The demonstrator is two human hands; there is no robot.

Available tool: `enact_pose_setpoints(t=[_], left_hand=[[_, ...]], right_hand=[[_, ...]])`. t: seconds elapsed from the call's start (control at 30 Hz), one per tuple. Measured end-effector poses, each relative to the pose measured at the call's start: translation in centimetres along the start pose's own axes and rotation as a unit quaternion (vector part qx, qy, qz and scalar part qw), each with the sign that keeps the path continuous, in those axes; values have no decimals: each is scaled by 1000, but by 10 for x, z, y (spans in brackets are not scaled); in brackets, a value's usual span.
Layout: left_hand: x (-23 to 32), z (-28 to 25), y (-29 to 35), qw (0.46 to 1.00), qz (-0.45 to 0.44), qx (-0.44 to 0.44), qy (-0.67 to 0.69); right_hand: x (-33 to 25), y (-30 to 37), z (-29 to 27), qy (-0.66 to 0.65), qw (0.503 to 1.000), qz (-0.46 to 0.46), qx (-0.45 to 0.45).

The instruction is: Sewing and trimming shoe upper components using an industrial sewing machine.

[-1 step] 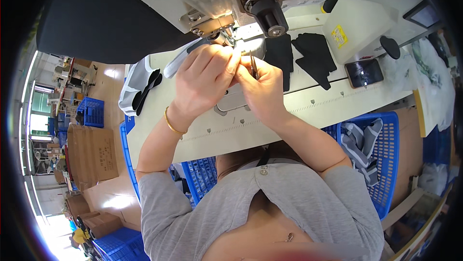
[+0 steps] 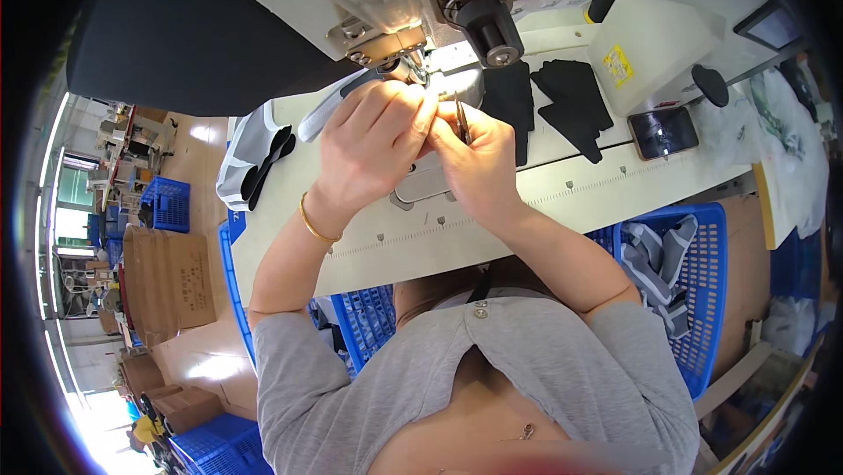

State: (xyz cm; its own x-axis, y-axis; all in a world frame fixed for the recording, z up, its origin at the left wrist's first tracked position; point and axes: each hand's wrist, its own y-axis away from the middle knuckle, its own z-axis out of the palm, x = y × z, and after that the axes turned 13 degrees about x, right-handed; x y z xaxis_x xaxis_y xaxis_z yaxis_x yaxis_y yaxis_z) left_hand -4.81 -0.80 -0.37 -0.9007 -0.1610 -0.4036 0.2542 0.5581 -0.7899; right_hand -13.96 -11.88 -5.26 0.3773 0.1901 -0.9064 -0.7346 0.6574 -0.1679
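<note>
My left hand (image 2: pixel 373 143) is closed in a pinch just below the needle area of the sewing machine (image 2: pixel 395 43). Whatever its fingertips hold, if anything, is hidden by the fingers and the bright lamp glare. Touching it at the fingertips is my right hand (image 2: pixel 479 163), curled around a small dark pointed metal tool (image 2: pixel 462 119), snips or tweezers. The tool's tips point up toward the machine. Grey-and-black fabric pieces (image 2: pixel 255 159) lie left of my hands on the white sewing table (image 2: pixel 386 255). Black cut fabric pieces (image 2: pixel 575 106) lie to the right.
A phone (image 2: pixel 663 133) rests on the table's right side, near the white machine body (image 2: pixel 654 45). Below the table edge stands a blue basket (image 2: pixel 702 299) with grey fabric pieces. Another blue basket (image 2: pixel 364 326) is below left. A cardboard box (image 2: pixel 167 286) stands on the floor further left.
</note>
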Motion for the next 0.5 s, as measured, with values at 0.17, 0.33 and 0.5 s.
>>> enact_pose_setpoints(t=[0.17,0.33,0.5], left_hand=[[-3,9,10,996,-59,61,34],[5,9,13,990,-128,51,38],[8,9,8,994,-96,57,20]], right_hand=[[2,-1,1,18,1000,11,1],[7,-2,-1,-7,1000,-6,-2],[4,-1,-2,-7,1000,-3,-1]])
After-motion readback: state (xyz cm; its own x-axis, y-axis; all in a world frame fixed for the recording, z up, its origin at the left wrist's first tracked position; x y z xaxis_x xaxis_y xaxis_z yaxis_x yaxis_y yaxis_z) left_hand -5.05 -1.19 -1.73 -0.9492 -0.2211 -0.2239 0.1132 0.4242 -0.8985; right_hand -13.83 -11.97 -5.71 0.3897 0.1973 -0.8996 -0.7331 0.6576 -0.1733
